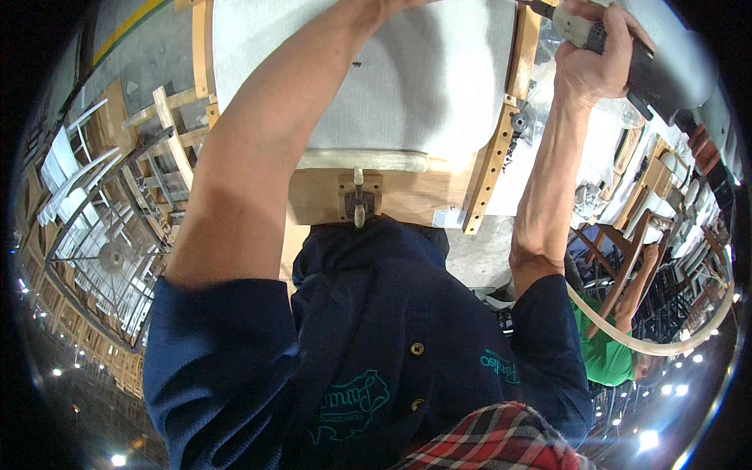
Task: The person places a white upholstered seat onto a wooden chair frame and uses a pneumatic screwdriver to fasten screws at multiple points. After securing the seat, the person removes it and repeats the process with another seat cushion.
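At the upper right, my right hand [593, 66] is closed round the grip of a power drill [578, 30], which has a beige and black body. Its dark chuck end points left, over the right wooden rail. My left arm reaches up across a pale grey fabric-covered panel [439, 86]. Only the edge of my left hand [401, 3] shows at the top of the picture, and its fingers are cut off. The panel lies between two wooden rails; the right rail [487, 176] has a row of holes.
A clamp [359, 200] with an upright handle is on the wooden board close to my waist. A pale hose [658, 347] loops at the right. Beyond it, a person in a green shirt [607, 360] is near wooden chair parts. A caged fan [110, 254] stands at the left.
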A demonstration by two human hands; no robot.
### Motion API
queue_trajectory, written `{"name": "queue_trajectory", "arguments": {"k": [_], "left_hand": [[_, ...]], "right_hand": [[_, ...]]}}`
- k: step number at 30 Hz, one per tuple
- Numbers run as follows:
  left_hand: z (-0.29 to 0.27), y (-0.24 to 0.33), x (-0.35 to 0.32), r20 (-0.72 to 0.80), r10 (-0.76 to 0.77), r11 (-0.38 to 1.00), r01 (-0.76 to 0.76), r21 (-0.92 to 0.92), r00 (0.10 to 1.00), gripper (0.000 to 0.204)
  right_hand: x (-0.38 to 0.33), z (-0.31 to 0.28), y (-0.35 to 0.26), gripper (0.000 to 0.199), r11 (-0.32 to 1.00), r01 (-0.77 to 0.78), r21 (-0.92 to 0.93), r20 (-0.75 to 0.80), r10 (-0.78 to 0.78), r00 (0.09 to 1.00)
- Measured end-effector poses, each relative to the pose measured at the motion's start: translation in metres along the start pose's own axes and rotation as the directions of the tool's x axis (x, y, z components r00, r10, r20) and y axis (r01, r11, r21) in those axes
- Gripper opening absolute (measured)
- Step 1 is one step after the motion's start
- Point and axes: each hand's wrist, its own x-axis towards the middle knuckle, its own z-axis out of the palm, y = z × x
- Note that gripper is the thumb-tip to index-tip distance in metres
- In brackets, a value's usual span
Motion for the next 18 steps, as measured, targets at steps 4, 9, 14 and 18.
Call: {"name": "queue_trajectory", "arguments": {"k": [4, 9, 14, 18], "left_hand": [[0.001, -0.002, -0.001, -0.018, 0.02, 1.0, -0.02, 0.008, 1.0, 0.042], [0.001, -0.003, -0.002, -0.044, 0.054, 0.998, -0.054, 0.012, 0.998, 0.042], [0.001, -0.001, -0.003, -0.048, 0.039, 0.999, -0.038, 0.017, 0.998, 0.043], [0.002, -0.002, -0.003, -0.032, 0.032, 0.999, -0.032, 0.014, 0.999, 0.042]], "right_hand": [[-0.014, -0.001, -0.01, 0.008, 0.957, 0.209, -0.203, 0.227, -0.162, 0.96], [-0.013, -0.004, -0.007, 0.007, 0.966, 0.182, -0.182, 0.238, -0.136, 0.962], [-0.013, -0.001, -0.005, 0.005, 0.976, 0.157, -0.153, 0.242, -0.117, 0.963], [-0.015, 0.003, -0.006, 0.005, 0.982, 0.142, -0.126, 0.233, -0.11, 0.966]]}}
